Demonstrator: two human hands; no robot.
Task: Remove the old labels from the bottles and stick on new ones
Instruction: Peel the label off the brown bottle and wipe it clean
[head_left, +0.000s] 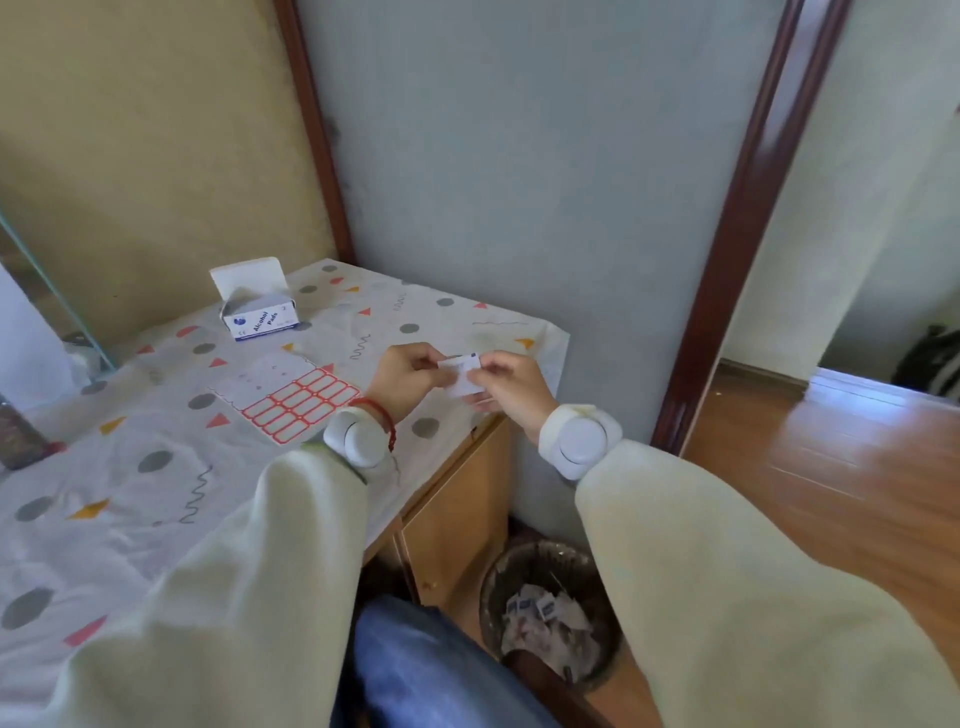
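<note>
Over the right edge of the surface (156, 499), near its far right corner, I hold a small white sachet (460, 375) between both hands. My left hand (402, 376) pinches its left end with curled fingers and thumb; my right hand (511, 387) pinches its right end the same way. The sachet hangs in the air, clear of the cloth, with a small blue mark at its top right corner. Whether it is torn open I cannot tell.

On the surface, just left of my left wrist, lies a sheet of labels (291, 397): red-bordered blanks fill the near half, and the far half looks bare. Further back, toward the far left corner, stands an open box (257, 306) printed "Alcohol Pads", its lid flap raised. A dark object (21, 441) sits at the left edge, mostly out of view, so I cannot say what it is.

Each wrist wears a round white band, the left with a red cord beside it. On the floor below the right edge stands a bin (550, 608) with crumpled white wrappers inside.
</note>
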